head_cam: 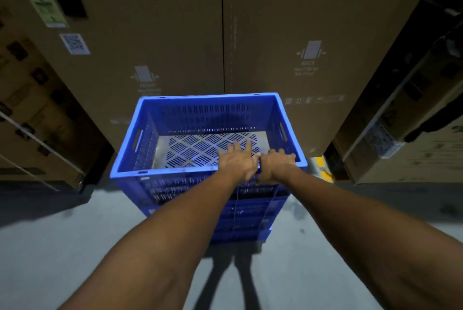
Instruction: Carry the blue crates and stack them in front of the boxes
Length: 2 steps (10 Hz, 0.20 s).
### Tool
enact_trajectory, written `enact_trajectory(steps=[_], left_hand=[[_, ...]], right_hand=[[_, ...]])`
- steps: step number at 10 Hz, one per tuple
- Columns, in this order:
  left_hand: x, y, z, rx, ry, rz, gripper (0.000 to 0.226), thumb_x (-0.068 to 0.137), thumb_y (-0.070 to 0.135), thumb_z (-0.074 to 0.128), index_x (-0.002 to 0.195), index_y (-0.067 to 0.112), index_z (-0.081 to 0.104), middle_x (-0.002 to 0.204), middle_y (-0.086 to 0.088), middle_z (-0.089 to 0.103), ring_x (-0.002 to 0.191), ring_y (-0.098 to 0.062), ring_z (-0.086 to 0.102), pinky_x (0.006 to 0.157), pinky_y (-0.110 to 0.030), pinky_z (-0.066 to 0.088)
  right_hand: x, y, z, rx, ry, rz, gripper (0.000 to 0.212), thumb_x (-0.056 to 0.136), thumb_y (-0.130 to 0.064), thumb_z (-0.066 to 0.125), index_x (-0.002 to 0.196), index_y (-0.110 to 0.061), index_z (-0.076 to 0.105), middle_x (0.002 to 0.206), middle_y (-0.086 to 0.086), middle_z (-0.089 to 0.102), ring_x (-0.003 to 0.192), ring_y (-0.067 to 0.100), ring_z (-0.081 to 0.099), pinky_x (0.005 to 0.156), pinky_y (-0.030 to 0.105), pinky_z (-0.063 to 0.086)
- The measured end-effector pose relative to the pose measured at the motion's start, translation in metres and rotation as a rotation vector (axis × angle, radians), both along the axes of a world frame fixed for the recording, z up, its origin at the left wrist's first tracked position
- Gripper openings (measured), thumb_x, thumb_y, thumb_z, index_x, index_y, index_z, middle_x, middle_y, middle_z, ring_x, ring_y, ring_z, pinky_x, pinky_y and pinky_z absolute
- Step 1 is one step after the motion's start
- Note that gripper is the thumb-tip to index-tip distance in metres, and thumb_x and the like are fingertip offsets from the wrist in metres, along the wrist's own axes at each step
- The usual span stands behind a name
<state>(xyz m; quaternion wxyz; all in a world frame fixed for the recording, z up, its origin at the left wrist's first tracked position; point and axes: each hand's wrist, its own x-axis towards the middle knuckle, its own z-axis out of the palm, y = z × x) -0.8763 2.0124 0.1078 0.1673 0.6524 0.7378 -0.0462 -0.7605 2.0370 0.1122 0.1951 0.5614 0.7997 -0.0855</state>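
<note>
Blue moulded plastic makes up the top crate (208, 131), which sits squarely on a stack of blue crates (240, 212) standing on the grey floor (75, 247), just in front of the tall cardboard boxes (155, 41). From the head camera, the only view, both arms reach forward to the near rim of that top crate, toward its right corner.

Left hand (238, 160) lies over the near rim with its fingers spread and pointing into the crate: an open grip, pressing or resting on it without clasping. Right hand (276, 163) is beside it, touching it, fingers curled over the same rim; the frame is blurred there, so it seems to be closed on the rim, though I would not swear to it.

Slotted walls and a perforated base suggest the crate is empty, light and stiff. It should not flex or slip much, but its bulk makes it awkward to carry with one hand. Oval handle slots in the left and right end walls are the natural places to hold it for carrying. The near rim suits only nudging it square on the stack, which seems to be the step in hand.
</note>
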Motion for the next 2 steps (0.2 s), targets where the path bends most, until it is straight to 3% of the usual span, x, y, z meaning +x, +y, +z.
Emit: enact_trajectory(steps=[1,2], left_hand=[[-0.013,-0.022,0.022,0.219,-0.099,0.003,0.066,0.101,0.056,0.017,0.155,0.023,-0.001,0.162,-0.014,0.005,0.149,-0.032,0.007,0.118,-0.056,0.013],[-0.034,-0.051,0.047,0.374,-0.096,-0.03,0.066,0.1,0.057,0.019,0.155,0.025,-0.001,0.163,-0.011,0.003,0.15,-0.027,0.004,0.121,-0.049,0.012]], right_hand=[[-0.001,-0.013,0.021,0.023,0.009,0.013,0.092,0.072,-0.065,0.069,0.146,-0.025,0.03,0.148,0.011,0.032,0.135,0.037,0.029,0.102,0.061,0.031],[-0.005,-0.035,0.044,0.124,0.156,0.029,0.096,0.076,-0.068,0.063,0.15,-0.024,0.021,0.153,0.015,0.026,0.137,0.038,0.027,0.103,0.061,0.034]])
